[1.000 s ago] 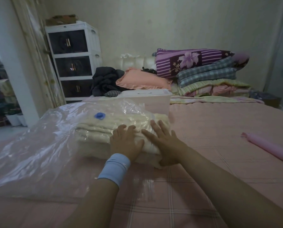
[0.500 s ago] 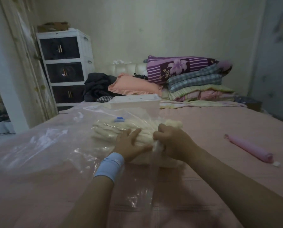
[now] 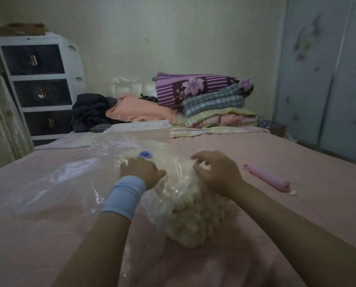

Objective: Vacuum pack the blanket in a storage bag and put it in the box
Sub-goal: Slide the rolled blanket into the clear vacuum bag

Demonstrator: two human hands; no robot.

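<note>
Cream blanket (image 3: 193, 214) sits inside clear storage bag (image 3: 55, 183), mid-bed, near side, bunched up w/ slack plastic spread out to the left. Left hand (image 3: 141, 171), blue wristband (image 3: 124, 196) on, rests on top of the bagged blanket just near of the blue valve (image 3: 145, 154); fingertips hidden, can't tell if it grips or only presses. Right hand (image 3: 216, 172) curled, fingers pinching bag plastic at the blanket's right top edge. White box (image 3: 140, 131), lid on, just beyond the bag. Pink roll (image 3: 266, 180) lies on the bed (image 3: 276, 154) to the right, apart from both.
</note>
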